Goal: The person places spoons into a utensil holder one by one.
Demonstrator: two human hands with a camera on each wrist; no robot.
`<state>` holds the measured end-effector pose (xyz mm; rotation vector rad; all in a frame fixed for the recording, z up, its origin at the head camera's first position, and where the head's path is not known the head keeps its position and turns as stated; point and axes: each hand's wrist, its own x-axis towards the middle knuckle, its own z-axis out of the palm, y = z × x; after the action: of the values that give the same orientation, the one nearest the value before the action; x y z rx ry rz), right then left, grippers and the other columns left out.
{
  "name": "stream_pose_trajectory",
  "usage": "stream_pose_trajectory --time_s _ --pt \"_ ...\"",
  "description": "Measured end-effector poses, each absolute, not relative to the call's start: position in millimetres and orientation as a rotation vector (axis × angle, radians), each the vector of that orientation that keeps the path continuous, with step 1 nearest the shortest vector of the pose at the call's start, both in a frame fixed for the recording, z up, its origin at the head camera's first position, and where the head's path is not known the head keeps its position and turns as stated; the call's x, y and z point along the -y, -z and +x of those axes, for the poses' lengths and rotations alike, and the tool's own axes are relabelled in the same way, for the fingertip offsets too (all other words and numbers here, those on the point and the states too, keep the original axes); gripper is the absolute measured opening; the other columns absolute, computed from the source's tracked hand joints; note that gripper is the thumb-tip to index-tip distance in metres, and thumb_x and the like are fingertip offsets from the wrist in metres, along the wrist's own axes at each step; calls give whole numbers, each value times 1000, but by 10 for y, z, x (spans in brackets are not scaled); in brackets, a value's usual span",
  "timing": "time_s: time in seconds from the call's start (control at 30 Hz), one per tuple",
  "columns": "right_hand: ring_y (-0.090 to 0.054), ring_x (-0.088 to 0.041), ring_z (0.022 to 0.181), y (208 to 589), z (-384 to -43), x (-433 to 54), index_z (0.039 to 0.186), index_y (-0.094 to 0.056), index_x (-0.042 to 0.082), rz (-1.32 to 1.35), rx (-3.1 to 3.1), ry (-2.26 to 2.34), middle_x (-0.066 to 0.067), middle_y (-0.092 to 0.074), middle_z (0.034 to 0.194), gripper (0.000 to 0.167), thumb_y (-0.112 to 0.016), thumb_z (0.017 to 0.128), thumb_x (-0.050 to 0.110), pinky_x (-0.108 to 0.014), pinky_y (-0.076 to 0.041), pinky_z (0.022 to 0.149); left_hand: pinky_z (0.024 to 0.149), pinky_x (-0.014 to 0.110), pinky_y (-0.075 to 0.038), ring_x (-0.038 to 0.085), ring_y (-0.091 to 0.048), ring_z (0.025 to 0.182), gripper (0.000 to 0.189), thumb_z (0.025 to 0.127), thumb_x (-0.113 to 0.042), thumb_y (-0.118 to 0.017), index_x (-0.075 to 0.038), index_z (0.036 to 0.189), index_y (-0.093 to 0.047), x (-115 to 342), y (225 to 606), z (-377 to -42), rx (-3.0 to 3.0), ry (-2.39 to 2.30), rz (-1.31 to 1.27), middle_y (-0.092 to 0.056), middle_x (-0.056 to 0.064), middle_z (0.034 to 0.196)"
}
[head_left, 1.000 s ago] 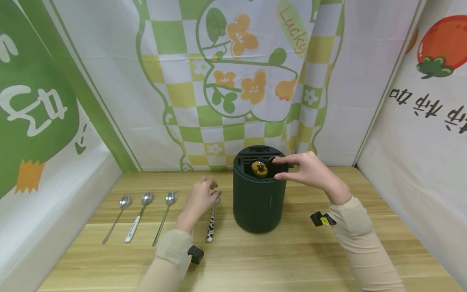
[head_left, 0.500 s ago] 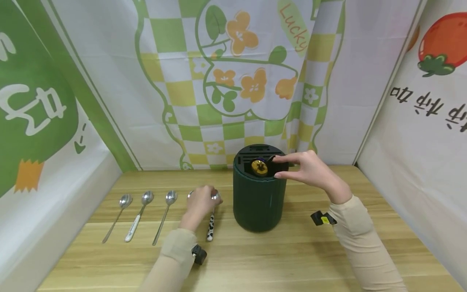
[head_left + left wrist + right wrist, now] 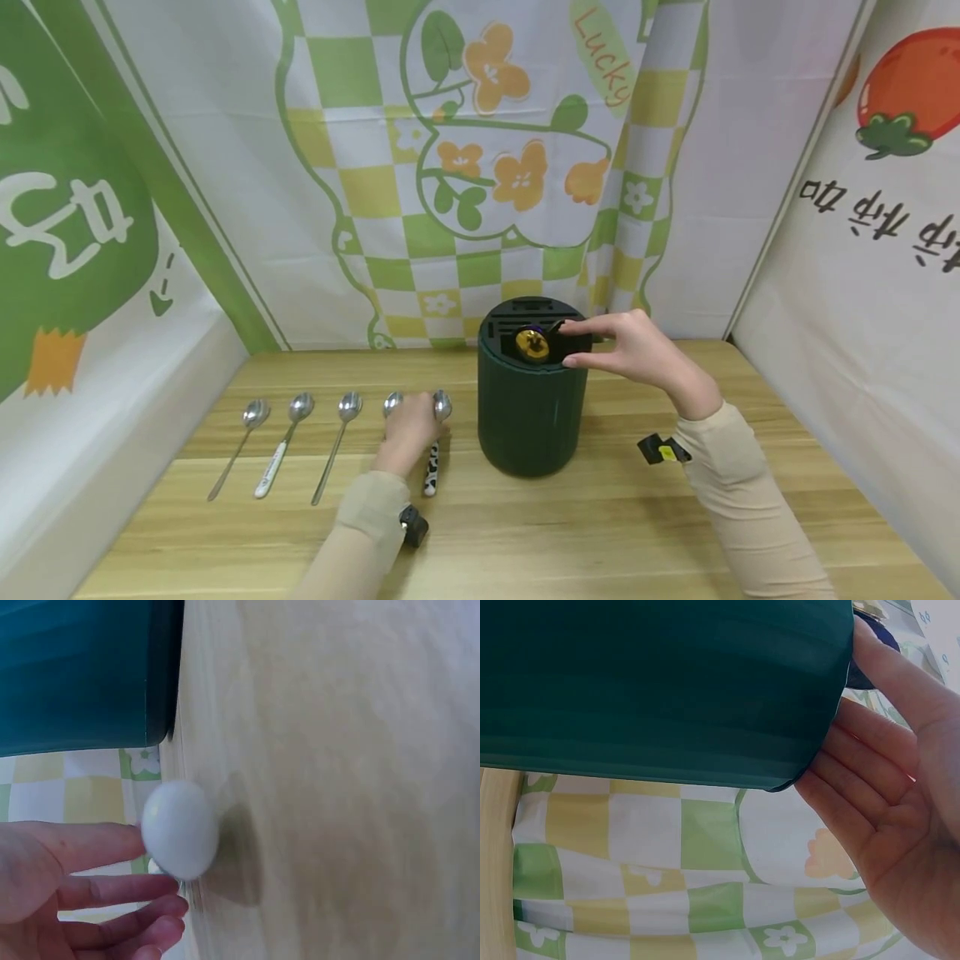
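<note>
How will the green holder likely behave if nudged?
The green holder looks stiff, with a clean rounded shape. Wide and upright, it would probably slide before tipping. Its sheen hints at a slippery grip.

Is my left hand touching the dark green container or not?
Apart. The head view shows a strip of wooden tabletop between the left hand and the dark green container.

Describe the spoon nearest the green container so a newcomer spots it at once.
Find the dark green container on the wooden table. Just left of it, beside the left hand, is a spoon. Its black-and-white patched handle sets it apart from the three leftmost spoons.
</note>
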<state>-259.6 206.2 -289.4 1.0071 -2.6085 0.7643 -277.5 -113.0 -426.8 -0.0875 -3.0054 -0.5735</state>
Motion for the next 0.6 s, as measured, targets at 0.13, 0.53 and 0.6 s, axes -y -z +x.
stream_pose_trajectory --time_s 0.13,0.53,0.6 --pt "-67 -16 100 2896 -2597 -2063 121 -67 19 1013 2613 -771 -1 -67 120 46 -71 82 42 -44 -52 89 56 41 -54 27 -62 64 32 69 -21 -84 0 87 -67 1113 4266 -2760 3033 582 -54 -69 19 82" --pt "-68 -15 99 2901 -2599 -2071 121 -66 19 1005 2614 -765 -1 -66 121 46 -71 82 43 -42 -54 85 53 44 -52 29 -61 65 23 70 -8 -76 2 87 -67 1079 4317 -2817 3045 552 -17 -67 22 85" --pt "-68 -14 98 2904 -2598 -2072 121 -66 20 1000 2616 -764 -1 -66 121 46 -71 82 43 -41 -54 85 52 44 -52 29 -60 65 21 70 -6 -74 3 87 -66 1076 4322 -2823 3041 560 -7 -66 23 85"
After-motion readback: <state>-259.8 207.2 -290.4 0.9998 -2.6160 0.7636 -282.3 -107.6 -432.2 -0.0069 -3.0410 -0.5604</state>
